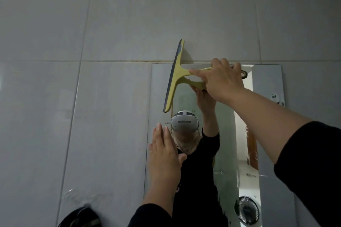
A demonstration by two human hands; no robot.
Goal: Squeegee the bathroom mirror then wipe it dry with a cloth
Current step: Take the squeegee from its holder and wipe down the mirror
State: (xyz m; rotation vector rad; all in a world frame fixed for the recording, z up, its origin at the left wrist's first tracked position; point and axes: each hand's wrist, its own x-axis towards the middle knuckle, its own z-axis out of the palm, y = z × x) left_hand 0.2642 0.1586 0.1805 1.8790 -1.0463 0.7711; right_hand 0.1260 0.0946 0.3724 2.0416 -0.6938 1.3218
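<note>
A frameless mirror (pixel 269 134) hangs on the grey tiled wall, right of centre. My right hand (pixel 221 79) grips the handle of a yellow-green squeegee (pixel 177 73) near the mirror's top left corner. Its dark rubber blade stands almost vertical, the upper end on the tile above the mirror, the lower end over the glass. My left hand (pixel 164 155) is flat with fingers together, pressed at the mirror's left edge. The glass reflects a person in black sleeves wearing a headset. No cloth is in view.
Large grey wall tiles (pixel 92 42) surround the mirror. A dark object (pixel 81 217) hangs on a suction hook at the lower left. The mirror reflects a small fan (pixel 246 210) and a bright doorway. A small white holder (pixel 275 97) sits at the mirror's right edge.
</note>
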